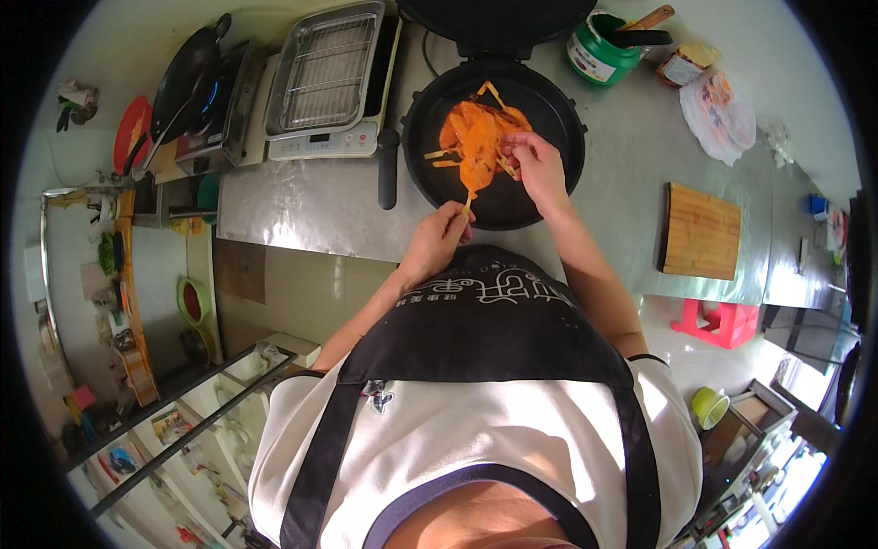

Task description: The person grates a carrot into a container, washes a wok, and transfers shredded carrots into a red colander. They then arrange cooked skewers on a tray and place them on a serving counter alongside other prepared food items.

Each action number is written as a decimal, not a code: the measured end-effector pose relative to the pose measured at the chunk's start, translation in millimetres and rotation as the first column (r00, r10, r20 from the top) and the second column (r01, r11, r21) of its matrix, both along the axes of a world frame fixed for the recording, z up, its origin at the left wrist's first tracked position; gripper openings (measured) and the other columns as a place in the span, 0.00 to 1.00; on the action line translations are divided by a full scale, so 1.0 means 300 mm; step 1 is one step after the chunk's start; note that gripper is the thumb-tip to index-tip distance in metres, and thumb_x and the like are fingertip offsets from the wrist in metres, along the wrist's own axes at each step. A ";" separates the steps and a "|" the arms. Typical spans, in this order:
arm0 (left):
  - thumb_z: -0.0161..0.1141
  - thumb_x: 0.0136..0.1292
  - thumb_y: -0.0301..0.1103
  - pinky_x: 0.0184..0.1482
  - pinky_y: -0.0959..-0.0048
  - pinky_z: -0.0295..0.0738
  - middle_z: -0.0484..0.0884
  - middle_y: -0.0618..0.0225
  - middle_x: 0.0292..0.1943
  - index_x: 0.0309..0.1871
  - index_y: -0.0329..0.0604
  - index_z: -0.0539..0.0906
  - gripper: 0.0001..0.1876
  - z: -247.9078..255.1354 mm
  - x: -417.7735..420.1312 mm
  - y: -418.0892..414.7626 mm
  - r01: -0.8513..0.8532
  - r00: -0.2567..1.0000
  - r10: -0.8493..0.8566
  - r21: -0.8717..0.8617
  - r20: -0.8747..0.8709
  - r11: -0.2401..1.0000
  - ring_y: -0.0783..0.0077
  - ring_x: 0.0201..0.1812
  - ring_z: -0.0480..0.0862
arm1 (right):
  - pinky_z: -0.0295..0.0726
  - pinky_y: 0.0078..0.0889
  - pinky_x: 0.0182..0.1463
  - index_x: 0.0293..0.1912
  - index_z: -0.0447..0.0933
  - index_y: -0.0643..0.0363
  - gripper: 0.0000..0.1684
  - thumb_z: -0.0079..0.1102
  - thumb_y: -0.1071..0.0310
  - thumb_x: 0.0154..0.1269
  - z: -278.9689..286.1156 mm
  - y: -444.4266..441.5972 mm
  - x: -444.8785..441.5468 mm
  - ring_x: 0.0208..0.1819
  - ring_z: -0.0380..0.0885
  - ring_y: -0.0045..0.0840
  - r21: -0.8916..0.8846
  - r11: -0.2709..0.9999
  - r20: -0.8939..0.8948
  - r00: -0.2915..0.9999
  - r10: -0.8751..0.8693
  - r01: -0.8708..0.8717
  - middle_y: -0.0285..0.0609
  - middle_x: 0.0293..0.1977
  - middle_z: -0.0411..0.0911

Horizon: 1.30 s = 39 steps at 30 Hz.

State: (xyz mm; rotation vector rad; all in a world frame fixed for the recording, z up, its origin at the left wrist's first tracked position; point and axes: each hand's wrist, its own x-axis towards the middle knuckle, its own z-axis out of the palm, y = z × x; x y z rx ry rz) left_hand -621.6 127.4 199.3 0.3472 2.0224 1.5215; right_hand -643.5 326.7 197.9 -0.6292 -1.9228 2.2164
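Note:
Several pieces of orange-coated meat on flat wooden sticks (479, 147) lie heaped in a round black electric griddle (562, 175), whose lid (497, 20) is raised at the back. My left hand (439, 233) pinches the stick (468, 203) of the piece nearest me, at the griddle's front rim. My right hand (538, 168) is over the right half of the pan, its fingertips at the heap's right side beside another stick. What those fingertips grip is partly hidden. The griddle's black handle (387, 168) points left of the pan.
Left of the griddle, a wire rack in a metal tray (326, 75) rests on an induction cooker (322, 143). Beyond it a black wok (182, 86) stands over a lit gas burner (211, 96). To the right are a green tub (597, 58), a plastic bag (717, 120) and a wooden cutting board (701, 231).

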 end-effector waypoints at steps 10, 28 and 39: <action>0.46 0.66 0.30 0.33 0.76 0.72 0.76 0.65 0.23 0.38 0.35 0.75 0.08 0.026 0.009 0.009 0.014 0.978 -0.056 -0.201 -0.202 0.979 0.73 0.26 0.77 | 0.69 0.13 0.25 0.37 0.76 0.64 0.10 0.54 0.67 0.59 -0.027 0.016 0.006 0.25 0.73 0.12 0.204 0.974 -0.001 0.995 0.101 -0.098 0.34 0.24 0.76; 0.44 0.68 0.29 0.34 0.80 0.71 0.74 0.69 0.23 0.38 0.33 0.74 0.09 0.030 -0.004 0.002 0.002 0.995 -0.009 0.066 0.094 0.998 0.78 0.28 0.75 | 0.72 0.17 0.24 0.31 0.74 0.63 0.10 0.44 0.71 0.60 -0.107 0.031 0.040 0.26 0.74 0.16 0.013 0.996 0.023 0.996 0.090 -0.090 0.37 0.27 0.76; 0.47 0.65 0.29 0.30 0.75 0.72 0.76 0.64 0.21 0.37 0.35 0.75 0.08 0.037 0.005 0.010 -0.033 0.971 -0.017 -0.203 -0.239 0.979 0.73 0.24 0.78 | 0.76 0.19 0.21 0.33 0.73 0.67 0.16 0.60 0.61 0.55 -0.026 -0.045 0.059 0.22 0.74 0.16 0.094 0.982 0.058 0.986 0.158 -0.163 0.38 0.24 0.75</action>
